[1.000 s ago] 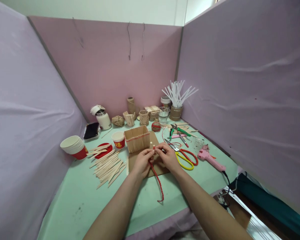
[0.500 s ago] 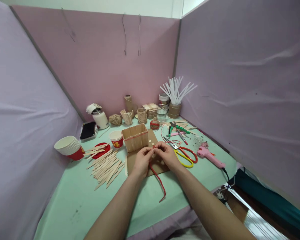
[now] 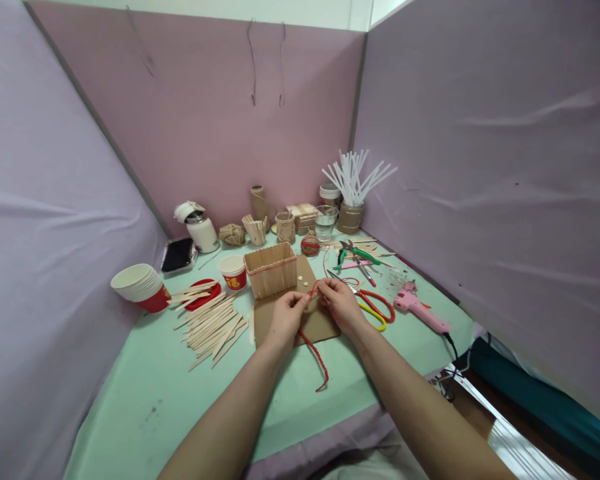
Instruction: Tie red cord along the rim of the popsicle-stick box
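Note:
My left hand pinches a red braided cord, whose tail hangs below the fingers toward the table's front. Just to the right, my right hand is closed on the thin red strands at the cord's upper end. A short stretch of red string shows between the two hands. Both are over a brown cardboard sheet. Behind them stands a box made of wooden craft sticks with a red line round its upper part. A thin string runs back toward a red-and-brown yarn ball.
Scissors with red and yellow handles lie right of my hand, near green-handled pliers and a pink glue gun. At left are loose craft sticks, a red lid, stacked paper cups and one paper cup.
My right hand has moved a little right, away from the left, so string now shows between them. The view has shifted slightly.

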The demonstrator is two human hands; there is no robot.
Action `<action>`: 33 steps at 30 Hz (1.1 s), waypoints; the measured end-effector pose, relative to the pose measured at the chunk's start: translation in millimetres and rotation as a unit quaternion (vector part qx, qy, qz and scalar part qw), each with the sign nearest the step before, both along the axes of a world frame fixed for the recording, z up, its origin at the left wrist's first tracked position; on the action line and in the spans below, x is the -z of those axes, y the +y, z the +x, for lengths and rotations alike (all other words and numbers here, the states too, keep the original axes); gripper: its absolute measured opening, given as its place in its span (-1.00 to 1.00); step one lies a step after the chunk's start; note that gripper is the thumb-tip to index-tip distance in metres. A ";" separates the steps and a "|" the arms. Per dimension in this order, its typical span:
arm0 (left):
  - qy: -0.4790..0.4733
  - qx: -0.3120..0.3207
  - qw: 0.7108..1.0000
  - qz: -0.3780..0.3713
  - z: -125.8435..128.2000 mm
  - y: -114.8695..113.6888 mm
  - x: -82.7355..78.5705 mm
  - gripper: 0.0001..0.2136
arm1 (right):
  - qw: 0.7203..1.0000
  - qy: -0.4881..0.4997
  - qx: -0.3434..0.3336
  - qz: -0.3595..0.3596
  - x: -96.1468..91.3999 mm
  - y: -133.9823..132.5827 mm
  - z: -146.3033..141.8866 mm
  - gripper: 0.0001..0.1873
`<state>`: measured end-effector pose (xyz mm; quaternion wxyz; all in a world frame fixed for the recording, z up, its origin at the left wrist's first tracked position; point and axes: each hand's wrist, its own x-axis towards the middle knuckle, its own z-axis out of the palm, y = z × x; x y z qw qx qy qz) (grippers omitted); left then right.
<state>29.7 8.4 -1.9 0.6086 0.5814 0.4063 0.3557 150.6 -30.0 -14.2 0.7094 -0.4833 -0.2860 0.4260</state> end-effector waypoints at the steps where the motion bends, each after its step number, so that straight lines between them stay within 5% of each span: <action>1: -0.007 -0.003 1.000 -0.004 -0.5 1.2 2.0 -0.73 | 1.000 -0.006 -0.014 0.002 -1.6 -0.9 -0.5 -0.72; 7: -0.041 0.004 0.999 -0.016 -0.7 3.5 4.7 -0.71 | 0.994 -0.106 -0.006 -0.010 -8.4 -4.7 -6.7 -0.73; 14: 0.041 -0.002 0.998 0.052 -0.1 -2.1 -5.8 -0.73 | 0.968 -0.235 0.080 -0.029 4.1 0.2 -1.8 -0.70; 19: 0.058 0.016 0.997 0.056 3.5 -8.9 -8.5 -0.74 | 0.963 -0.227 0.145 -0.027 6.3 2.0 0.1 -0.68; 33: -0.059 0.027 0.997 -0.051 -1.9 2.4 -3.3 -0.71 | 0.979 -0.193 0.061 -0.012 -9.9 -5.2 -2.2 -0.64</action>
